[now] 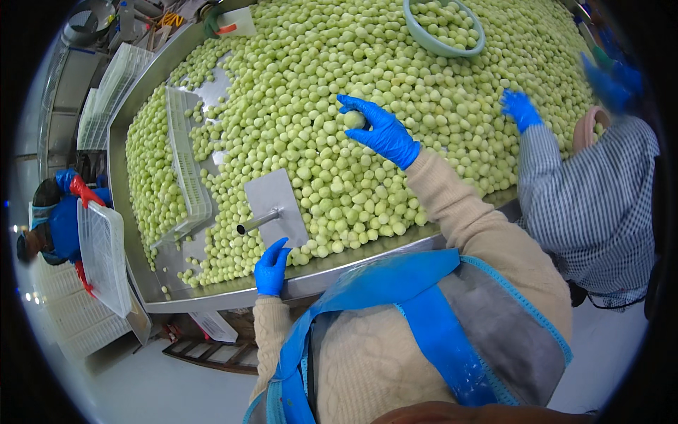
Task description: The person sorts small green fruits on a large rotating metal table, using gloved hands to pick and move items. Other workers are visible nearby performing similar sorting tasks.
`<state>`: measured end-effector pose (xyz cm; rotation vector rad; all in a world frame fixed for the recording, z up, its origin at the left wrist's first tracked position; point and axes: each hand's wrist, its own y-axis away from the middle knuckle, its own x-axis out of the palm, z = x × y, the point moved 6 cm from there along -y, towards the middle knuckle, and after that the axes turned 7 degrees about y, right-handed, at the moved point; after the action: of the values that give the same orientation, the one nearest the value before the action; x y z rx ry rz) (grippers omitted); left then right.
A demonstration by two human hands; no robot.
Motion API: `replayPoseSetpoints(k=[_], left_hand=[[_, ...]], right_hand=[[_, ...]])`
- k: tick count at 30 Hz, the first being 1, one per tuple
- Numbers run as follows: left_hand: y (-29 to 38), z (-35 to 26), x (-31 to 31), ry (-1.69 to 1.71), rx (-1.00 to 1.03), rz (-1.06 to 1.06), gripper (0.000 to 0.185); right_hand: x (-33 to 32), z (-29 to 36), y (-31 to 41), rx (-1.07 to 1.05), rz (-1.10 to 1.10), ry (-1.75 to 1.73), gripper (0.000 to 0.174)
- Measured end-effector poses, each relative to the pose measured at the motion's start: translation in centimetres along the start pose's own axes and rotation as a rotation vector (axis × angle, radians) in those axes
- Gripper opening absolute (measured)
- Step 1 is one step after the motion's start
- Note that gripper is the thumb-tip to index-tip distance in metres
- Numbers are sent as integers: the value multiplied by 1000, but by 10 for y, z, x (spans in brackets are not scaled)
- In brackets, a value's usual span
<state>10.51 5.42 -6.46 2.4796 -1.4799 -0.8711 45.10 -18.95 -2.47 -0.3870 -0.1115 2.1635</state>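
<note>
My right hand, in a blue glove, holds a round pale-green fruit between thumb and fingers, above a thick layer of similar fruits. My left hand, gloved in blue too, is at the near rim of the metal table with nothing seen in it. Its fingertips come close to the lower corner of a flat metal plate with a tube handle; whether they touch is unclear. That plate lies on the fruits, its hollow handle pointing left.
A crate stands among fruits at the table's left end. A green basin holds fruits at the far side. On the right, a co-worker's gloved hand reaches over the fruits. Another person at left holds a white crate.
</note>
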Motion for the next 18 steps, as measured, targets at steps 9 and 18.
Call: replayPoseSetpoints(k=[9, 18], left_hand=[[1, -1, 1, 37, 69, -25, 31], [6, -103, 108, 733, -133, 414, 53]], right_hand=[[5, 50, 13, -188, 94, 594, 46], [85, 71, 67, -307, 498, 597, 51]])
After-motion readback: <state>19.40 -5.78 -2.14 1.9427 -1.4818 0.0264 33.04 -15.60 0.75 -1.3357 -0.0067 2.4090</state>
